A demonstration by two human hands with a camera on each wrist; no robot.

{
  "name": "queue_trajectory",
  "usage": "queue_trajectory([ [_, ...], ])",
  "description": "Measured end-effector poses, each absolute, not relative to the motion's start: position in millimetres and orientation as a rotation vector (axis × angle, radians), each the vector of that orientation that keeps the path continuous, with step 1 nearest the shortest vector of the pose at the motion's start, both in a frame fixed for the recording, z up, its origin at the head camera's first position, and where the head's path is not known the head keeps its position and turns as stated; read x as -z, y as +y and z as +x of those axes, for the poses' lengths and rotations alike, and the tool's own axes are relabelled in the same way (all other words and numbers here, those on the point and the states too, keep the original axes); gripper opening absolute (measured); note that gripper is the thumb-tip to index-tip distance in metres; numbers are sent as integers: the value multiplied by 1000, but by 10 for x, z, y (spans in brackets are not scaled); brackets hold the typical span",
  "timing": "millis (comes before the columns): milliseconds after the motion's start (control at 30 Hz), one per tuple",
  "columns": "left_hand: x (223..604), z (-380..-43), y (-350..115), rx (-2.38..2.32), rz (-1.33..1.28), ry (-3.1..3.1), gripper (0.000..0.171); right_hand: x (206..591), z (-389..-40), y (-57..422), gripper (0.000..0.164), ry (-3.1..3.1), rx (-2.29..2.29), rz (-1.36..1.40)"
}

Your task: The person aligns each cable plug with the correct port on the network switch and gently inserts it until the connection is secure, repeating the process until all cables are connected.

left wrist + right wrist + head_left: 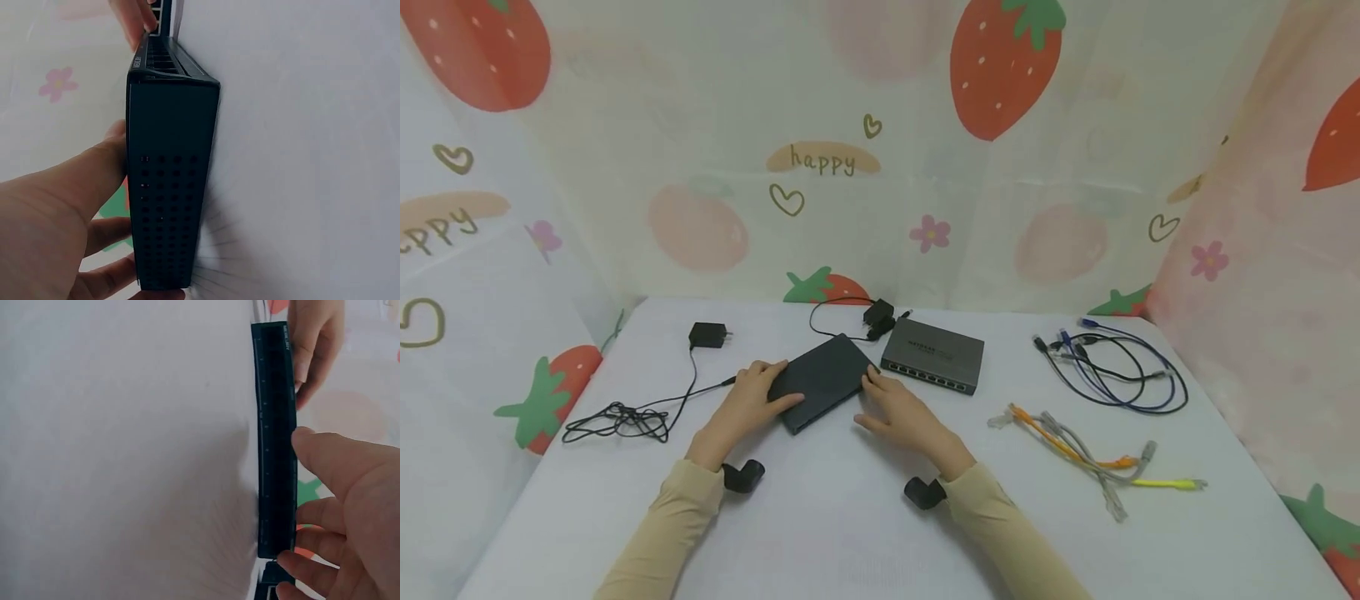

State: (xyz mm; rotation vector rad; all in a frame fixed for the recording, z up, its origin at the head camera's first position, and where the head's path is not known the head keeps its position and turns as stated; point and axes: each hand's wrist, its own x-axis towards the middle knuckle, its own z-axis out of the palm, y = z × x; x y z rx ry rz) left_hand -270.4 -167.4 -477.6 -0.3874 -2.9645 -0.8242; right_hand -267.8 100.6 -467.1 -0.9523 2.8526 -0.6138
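A dark flat network switch (826,379) lies at an angle on the white table between both hands. Its row of ports (275,444) faces front, and vent holes (167,212) mark its left side. My left hand (752,404) holds the left end, thumb over the top and a finger curled round the back edge. At the right end, fingertips of my right hand (904,414) touch the corner, its fingers loosely spread and the thumb in front. A thin black power cord (703,389) ends beside the left hand; whether it enters the switch is hidden.
A grey NETGEAR switch (934,357) stands just right, beside a black adapter (878,313). Another adapter (708,335) and coiled cord (625,421) lie left. Blue and black cables (1138,404) and orange, grey and yellow network cables (1075,450) lie right.
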Motion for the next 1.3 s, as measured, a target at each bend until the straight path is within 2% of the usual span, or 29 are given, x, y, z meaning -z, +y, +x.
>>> queue_trajectory([
  [300, 4706, -2613, -1590, 717, -350, -3020, 81, 4704, -2735, 990, 65, 2885, 600, -912],
  [533, 4647, -2532, -1515, 696, -227, -3013, 82, 4703, -2801, 954, 64, 2869, 634, -903],
  [800, 4686, -2445, -1501, 744, -246, -2994, 81, 4705, -2857, 914, 66, 2818, 655, -872],
  [1133, 4782, -2391, -1440, 847, -272, -2965, 80, 4671, -2905, 844, 87, 2740, 588, -779],
  [1300, 4768, -2359, -1414, 905, -293, -2977, 83, 4727, -2959, 835, 89, 2739, 617, -760],
])
